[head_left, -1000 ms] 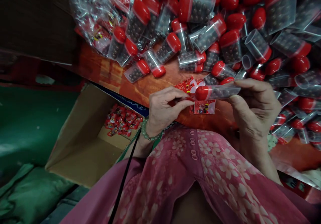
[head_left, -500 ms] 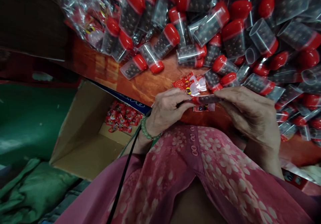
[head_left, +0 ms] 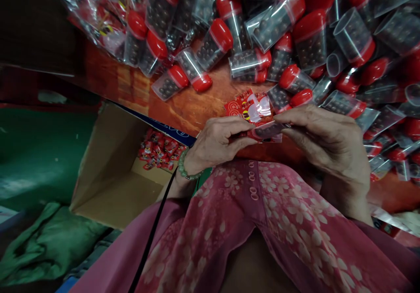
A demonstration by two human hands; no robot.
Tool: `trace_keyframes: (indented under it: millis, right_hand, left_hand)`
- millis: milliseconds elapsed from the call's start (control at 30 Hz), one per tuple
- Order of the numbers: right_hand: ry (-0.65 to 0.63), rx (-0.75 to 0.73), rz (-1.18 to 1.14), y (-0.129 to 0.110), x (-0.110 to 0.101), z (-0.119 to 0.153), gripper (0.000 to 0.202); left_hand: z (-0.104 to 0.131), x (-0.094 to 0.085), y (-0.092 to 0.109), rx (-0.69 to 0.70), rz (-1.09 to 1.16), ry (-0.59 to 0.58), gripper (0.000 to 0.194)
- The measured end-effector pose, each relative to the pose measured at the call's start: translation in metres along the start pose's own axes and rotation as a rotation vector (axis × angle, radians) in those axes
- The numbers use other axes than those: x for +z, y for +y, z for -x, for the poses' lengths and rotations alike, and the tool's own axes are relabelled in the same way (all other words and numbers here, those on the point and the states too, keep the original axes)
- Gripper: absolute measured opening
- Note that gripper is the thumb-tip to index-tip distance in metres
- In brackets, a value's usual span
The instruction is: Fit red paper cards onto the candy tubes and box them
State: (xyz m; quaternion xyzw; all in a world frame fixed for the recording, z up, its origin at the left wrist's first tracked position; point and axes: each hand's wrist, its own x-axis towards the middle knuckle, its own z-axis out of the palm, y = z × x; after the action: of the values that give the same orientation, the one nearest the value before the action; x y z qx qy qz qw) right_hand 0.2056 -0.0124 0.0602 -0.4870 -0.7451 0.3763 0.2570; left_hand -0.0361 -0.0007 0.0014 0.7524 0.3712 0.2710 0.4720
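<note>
Between my two hands lies a small clear tube of dark beads [head_left: 267,129] with a red cap, held sideways close to my body. My left hand [head_left: 223,142], with a green bead bracelet [head_left: 188,170] at the wrist, pinches its red-capped end. The fingers of my right hand [head_left: 328,146] are closed on the clear end. Just beyond the tube, printed red stickers or cards [head_left: 247,104] lie on the orange-brown tabletop [head_left: 144,96]. Part of another printed piece shows beneath the tube.
Many similar red-capped tubes [head_left: 278,17] are heaped at the back and right. A crinkled clear plastic bag [head_left: 95,12] lies at the back left. Below the table's left edge stands a cardboard box [head_left: 108,183] containing small red packages [head_left: 159,150]. Green cloth [head_left: 49,245] lies lower left.
The tube has turned slightly in my fingers, and its clear side shows more. My right fingertips have shifted a little to the left along it. The view has moved slightly.
</note>
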Motion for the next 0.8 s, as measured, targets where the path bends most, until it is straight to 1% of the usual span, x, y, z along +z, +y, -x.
trace_keyframes:
  millis: [67,133,233,333,433,533,633,700,800]
  right_hand:
    - [0.024,0.014,-0.024,0.000,0.001,0.000,0.026]
    - [0.019,0.024,-0.041,0.003,0.004,0.000,0.025]
    - [0.031,0.086,-0.116,0.011,0.008,-0.001,0.022]
    - [0.054,0.145,-0.175,0.015,0.013,0.000,0.020]
    - [0.077,0.183,-0.211,0.014,0.021,0.003,0.020]
    - [0.150,0.229,-0.245,0.015,0.029,0.007,0.022]
    - [0.158,0.221,-0.273,0.016,0.033,0.011,0.022]
    - [0.152,0.208,-0.269,0.014,0.034,0.013,0.022]
    - [0.132,0.198,-0.226,0.008,0.033,0.016,0.020]
  left_hand:
    - [-0.002,0.000,0.001,-0.017,0.030,-0.024,0.026]
    - [-0.005,0.000,0.002,-0.030,0.044,-0.039,0.029]
    - [-0.009,-0.001,0.003,-0.068,0.089,-0.091,0.034]
    - [-0.012,-0.004,0.005,-0.135,0.097,-0.127,0.042]
    - [-0.013,-0.009,0.008,-0.218,0.106,-0.126,0.052]
    - [-0.011,-0.015,0.009,-0.278,0.190,-0.137,0.048]
    - [-0.008,-0.016,0.007,-0.284,0.207,-0.178,0.041]
    - [-0.006,-0.013,0.007,-0.293,0.186,-0.194,0.039]
    - [-0.008,-0.004,0.012,-0.299,0.186,-0.204,0.036]
